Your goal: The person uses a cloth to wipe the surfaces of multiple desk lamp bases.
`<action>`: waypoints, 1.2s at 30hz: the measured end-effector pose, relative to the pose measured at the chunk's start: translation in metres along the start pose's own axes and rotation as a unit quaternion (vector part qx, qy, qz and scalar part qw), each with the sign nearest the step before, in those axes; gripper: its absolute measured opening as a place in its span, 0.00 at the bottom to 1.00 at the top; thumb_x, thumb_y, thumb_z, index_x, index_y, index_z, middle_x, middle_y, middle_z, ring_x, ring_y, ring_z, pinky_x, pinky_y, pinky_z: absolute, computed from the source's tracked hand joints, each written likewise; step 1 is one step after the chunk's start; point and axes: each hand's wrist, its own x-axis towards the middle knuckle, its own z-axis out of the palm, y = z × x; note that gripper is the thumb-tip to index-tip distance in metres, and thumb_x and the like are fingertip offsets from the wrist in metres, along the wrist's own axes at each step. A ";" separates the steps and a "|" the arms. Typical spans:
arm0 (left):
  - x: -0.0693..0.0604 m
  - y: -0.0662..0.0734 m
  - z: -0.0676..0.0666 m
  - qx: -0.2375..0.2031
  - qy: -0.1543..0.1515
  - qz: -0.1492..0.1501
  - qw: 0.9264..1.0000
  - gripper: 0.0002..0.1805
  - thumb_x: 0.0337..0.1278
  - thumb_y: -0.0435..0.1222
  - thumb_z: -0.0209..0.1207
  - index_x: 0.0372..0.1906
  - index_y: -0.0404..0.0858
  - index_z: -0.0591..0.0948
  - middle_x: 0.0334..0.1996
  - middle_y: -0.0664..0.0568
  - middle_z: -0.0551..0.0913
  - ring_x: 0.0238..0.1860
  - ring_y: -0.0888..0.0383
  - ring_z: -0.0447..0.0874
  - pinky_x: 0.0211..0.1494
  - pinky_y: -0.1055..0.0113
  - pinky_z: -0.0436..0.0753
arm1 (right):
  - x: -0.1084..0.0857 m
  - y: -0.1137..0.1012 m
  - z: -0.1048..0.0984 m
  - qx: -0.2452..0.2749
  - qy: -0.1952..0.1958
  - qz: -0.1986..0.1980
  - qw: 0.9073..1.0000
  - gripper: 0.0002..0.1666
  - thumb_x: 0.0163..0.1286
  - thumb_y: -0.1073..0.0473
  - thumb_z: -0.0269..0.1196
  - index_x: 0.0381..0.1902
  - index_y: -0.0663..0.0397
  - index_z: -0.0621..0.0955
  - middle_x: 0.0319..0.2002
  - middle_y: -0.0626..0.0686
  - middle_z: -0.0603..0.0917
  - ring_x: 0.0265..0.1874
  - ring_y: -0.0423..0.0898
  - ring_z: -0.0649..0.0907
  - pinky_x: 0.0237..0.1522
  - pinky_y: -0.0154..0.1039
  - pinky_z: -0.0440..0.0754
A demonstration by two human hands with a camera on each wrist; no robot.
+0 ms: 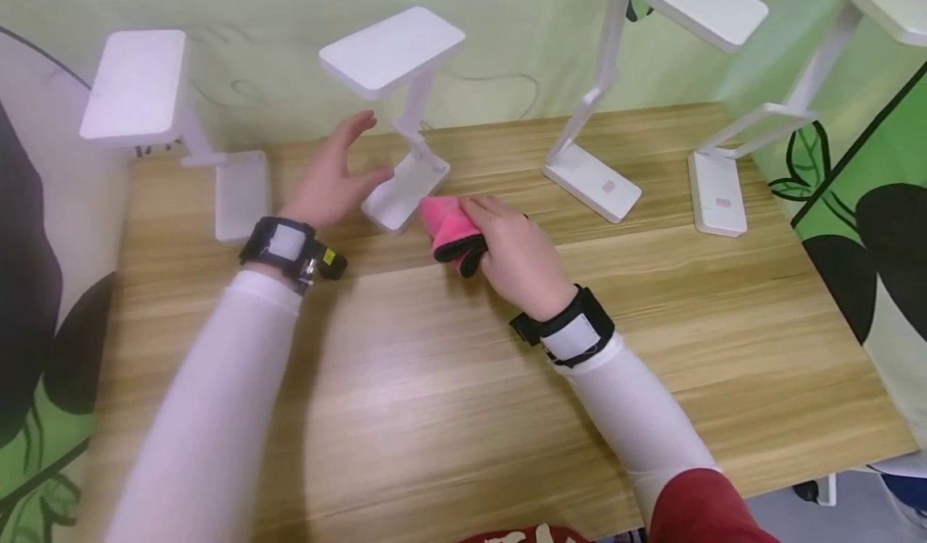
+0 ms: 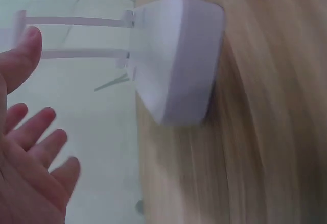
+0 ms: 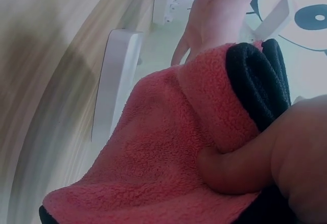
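On the table [image 1: 434,382], the second lamp from the left [image 1: 417,104] is positioned between and beyond the hands, its base [image 1: 402,195] slanted lengthwise from near left to far right. The pink cloth [image 1: 451,223] is gripped by the right hand [image 1: 517,253], just beside the base. By the left hand [image 1: 329,173], seemingly nearer, nothing is grasped; its fingers are spread. Counted: four lamps, one cloth.

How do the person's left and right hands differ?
The left hand is empty, its thumb apart from its fingers; the right hand grips a pink cloth. The left hand is left of the lamp between them, the right hand to its right. Both have black straps at the wrist.
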 end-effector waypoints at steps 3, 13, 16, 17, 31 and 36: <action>0.011 0.001 0.005 -0.018 -0.002 0.006 1.000 0.47 0.73 0.44 0.67 0.87 0.50 0.54 0.84 0.56 0.61 0.83 0.55 0.54 0.83 0.52 0.55 | -0.001 0.000 0.000 0.001 -0.002 0.002 1.000 0.38 0.70 0.75 0.62 0.78 0.62 0.72 0.73 0.62 0.76 0.71 0.59 0.77 0.71 0.54 0.76; 0.023 0.019 0.015 -0.077 -0.002 -0.001 0.997 0.36 0.76 0.44 0.65 0.82 0.47 0.66 0.76 0.49 0.74 0.80 0.50 0.65 0.81 0.49 0.62 | -0.002 0.004 -0.001 0.000 -0.007 0.018 1.000 0.39 0.70 0.77 0.59 0.78 0.62 0.71 0.74 0.62 0.75 0.72 0.59 0.76 0.72 0.54 0.74; 0.023 0.021 0.015 -0.080 0.005 0.000 0.997 0.32 0.77 0.44 0.64 0.80 0.45 0.70 0.74 0.49 0.76 0.79 0.50 0.66 0.81 0.49 0.62 | -0.002 0.005 -0.001 0.006 -0.003 0.020 1.000 0.40 0.69 0.78 0.58 0.79 0.62 0.70 0.74 0.63 0.75 0.73 0.59 0.76 0.72 0.54 0.74; 0.022 0.022 0.015 -0.080 0.006 0.001 0.997 0.32 0.77 0.44 0.64 0.79 0.44 0.71 0.74 0.49 0.76 0.79 0.49 0.66 0.81 0.50 0.62 | -0.003 0.005 -0.001 0.008 -0.001 0.021 1.000 0.40 0.69 0.78 0.58 0.79 0.62 0.70 0.74 0.63 0.75 0.73 0.59 0.76 0.72 0.54 0.74; 0.003 0.027 0.026 -0.062 0.013 0.036 0.997 0.17 0.73 0.43 0.69 0.59 0.39 0.88 0.57 0.52 0.88 0.61 0.57 0.83 0.69 0.56 0.79 | -0.004 0.015 -0.013 0.026 0.079 0.043 0.996 0.38 0.68 0.80 0.57 0.77 0.65 0.72 0.70 0.65 0.79 0.68 0.62 0.80 0.69 0.54 0.77; -0.002 0.032 0.034 -0.047 0.010 0.043 0.998 0.16 0.73 0.44 0.68 0.56 0.38 0.89 0.54 0.50 0.88 0.59 0.54 0.84 0.63 0.53 0.84 | -0.004 0.010 -0.004 0.027 0.062 0.025 0.997 0.41 0.66 0.82 0.56 0.78 0.66 0.70 0.71 0.65 0.78 0.70 0.61 0.78 0.71 0.52 0.75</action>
